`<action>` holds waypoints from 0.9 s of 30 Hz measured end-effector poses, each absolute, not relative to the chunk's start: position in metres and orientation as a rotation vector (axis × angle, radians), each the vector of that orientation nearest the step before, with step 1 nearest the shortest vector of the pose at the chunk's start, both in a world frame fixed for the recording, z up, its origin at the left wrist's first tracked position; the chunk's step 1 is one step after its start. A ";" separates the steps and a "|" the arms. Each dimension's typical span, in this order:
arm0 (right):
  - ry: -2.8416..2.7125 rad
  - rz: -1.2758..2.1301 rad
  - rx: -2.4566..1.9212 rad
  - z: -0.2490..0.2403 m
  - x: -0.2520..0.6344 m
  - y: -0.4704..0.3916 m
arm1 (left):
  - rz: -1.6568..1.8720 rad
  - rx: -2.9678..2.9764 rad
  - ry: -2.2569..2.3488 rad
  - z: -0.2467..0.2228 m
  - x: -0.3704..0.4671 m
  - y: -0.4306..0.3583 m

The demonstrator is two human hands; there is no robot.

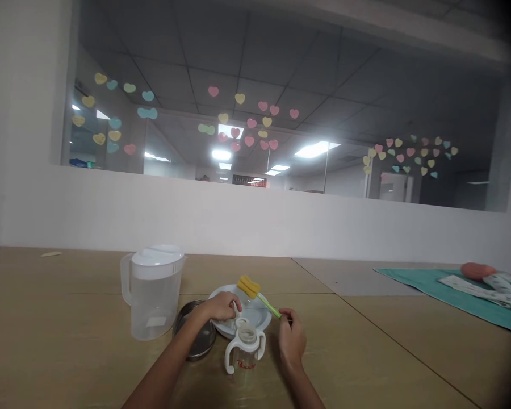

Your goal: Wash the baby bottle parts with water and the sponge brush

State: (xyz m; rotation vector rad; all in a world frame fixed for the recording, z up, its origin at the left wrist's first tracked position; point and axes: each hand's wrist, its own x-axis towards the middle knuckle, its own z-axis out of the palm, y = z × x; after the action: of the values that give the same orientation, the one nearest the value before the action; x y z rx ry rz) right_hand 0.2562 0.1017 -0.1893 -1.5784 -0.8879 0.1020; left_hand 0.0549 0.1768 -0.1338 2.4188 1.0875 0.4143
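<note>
Brush [251, 288] in the right hand [292, 339], its fingers closed round the end of the green handle, slants up and leftward so that the yellow sponge sits over the far part of the bowl [261, 316], about midway between the table's [89, 352] left and right sides. The left hand [220, 307] reaches over the bowl's left rim with its fingers bent down near something small and white; whether it grips that or only touches it, I cannot tell. The likeliest trouble is the bottle [244, 360], upright and open on the nearer side of the bowl, between the two forearms: a sleeve of motion from either wrist could catch one of its outspread handles and tip it. The grip on the brush is far back from the sponge, so a hard push might twist the head sideways and knock the bowl's rim. Pressing down on that rim with the left hand could tilt the bowl too. Under the left forearm lies the metal dish [203, 342], close against the bowl's left, where a dropped wrist could jar both. Farther left, toward the table's far edge, stands the jug [153, 304]; a wide left elbow might nudge it, though it looks steady.
</note>
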 end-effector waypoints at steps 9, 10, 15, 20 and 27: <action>-0.876 0.076 -1.541 -0.189 0.256 0.102 | 0.485 2.343 1.003 -0.138 0.055 0.182; -0.876 0.075 -1.540 -0.189 0.256 0.102 | 0.503 2.340 0.983 -0.138 0.055 0.182; -0.884 0.090 -1.573 -0.189 0.256 0.102 | 0.685 2.289 0.879 -0.129 0.048 0.178; -0.874 0.073 -1.557 -0.189 0.256 0.101 | 1.077 2.131 0.844 -0.118 0.045 0.180; -1.042 0.021 -1.328 -0.190 0.250 0.099 | 1.525 1.749 0.827 -0.106 0.046 0.185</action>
State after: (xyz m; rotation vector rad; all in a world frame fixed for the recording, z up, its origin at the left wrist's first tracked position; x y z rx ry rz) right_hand 0.2499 0.0985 -0.1898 -1.3284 -1.0417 0.0212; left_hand 0.0459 0.1849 -0.1060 1.7488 0.8266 1.5255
